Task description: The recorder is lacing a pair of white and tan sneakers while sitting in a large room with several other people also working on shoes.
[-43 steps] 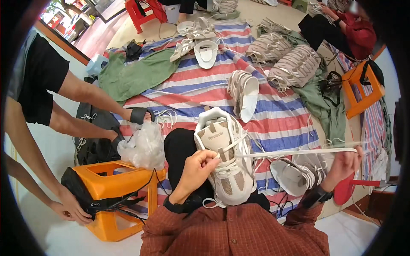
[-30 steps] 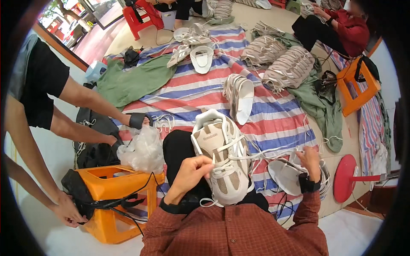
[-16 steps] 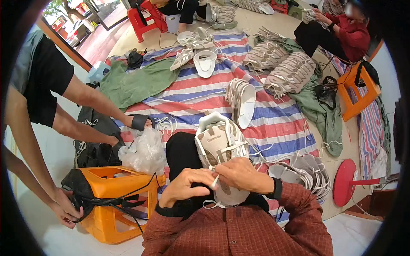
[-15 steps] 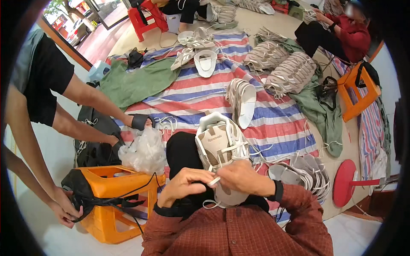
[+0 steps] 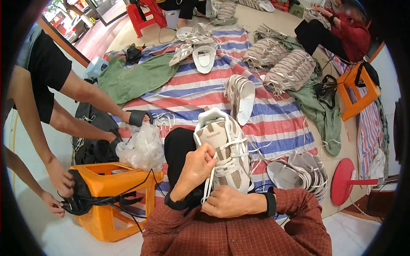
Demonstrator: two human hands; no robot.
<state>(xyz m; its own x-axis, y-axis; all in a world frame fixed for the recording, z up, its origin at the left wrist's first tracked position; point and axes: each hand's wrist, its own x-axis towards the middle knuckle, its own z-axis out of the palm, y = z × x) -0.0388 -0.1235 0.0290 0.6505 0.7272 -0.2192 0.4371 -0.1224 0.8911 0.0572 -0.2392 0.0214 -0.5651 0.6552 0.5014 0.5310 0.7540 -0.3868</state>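
Observation:
A beige and white sneaker upper [image 5: 232, 164] rests at my lap, its tongue end away from me and its toe toward me. White shoelace [image 5: 208, 184] runs across its front and hangs along the left side. My left hand [image 5: 194, 168] is closed on the lace beside the eyelets. Near the toe, my right hand [image 5: 228, 202] pinches the lace lower down, so a stretch of it spans both hands. The right fingertips are partly hidden.
A co-worker's hands [image 5: 62, 179] touch a black bag [image 5: 79, 200] by an orange stool [image 5: 100, 222]. A clear plastic bag [image 5: 143, 147] lies near. Nested uppers [image 5: 292, 72] lie beyond the striped sheet [image 5: 183, 89]; others [image 5: 299, 173] sit at my right, by a red disc-shaped object [image 5: 341, 181].
My left hand has moved up along the upper's left side, and my right hand has drawn down toward me. The front lacing now shows. The co-worker's hands have moved up and apart.

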